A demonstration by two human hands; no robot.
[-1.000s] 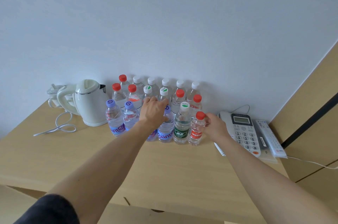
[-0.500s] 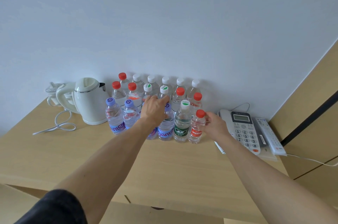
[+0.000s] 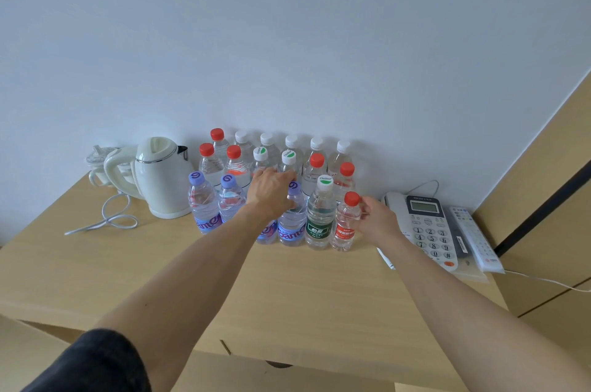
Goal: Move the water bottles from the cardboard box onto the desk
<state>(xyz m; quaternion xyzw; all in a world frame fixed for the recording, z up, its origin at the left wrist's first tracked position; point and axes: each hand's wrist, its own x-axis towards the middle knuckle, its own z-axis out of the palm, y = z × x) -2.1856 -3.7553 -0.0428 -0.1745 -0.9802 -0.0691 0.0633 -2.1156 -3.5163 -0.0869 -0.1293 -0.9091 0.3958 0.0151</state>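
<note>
Now left hand (image 3: 271, 190) over purple-capped bottle (image 3: 265, 230), right hand (image 3: 379, 220) holding red-capped bottle (image 3: 345, 225)

Purple-capped bottle (image 3: 267, 231): cap, neck and most of the body hidden behind the left hand (image 3: 271, 191) and forearm; only the lower label shows.
Left hand: fingertips out of sight among the bottles; what they touch cannot be told.
Right hand (image 3: 377, 220): palm side hidden; contact with the red-capped bottle (image 3: 345, 225) is unclear.
Rear bottle rows (image 3: 292, 144): lower bodies and labels covered by the front bottles.
Telephone (image 3: 428, 228): handset side partly behind the right hand; small print unreadable.
Remote control (image 3: 475, 236): button markings too small to read.
Kettle (image 3: 160, 177): base hidden; the white item (image 3: 97, 158) behind its handle is unidentifiable.
Desk (image 3: 319, 295): cut off left.
Cardboard box (image 3: 281, 375): cut by the lower edge; inside hidden.
</note>
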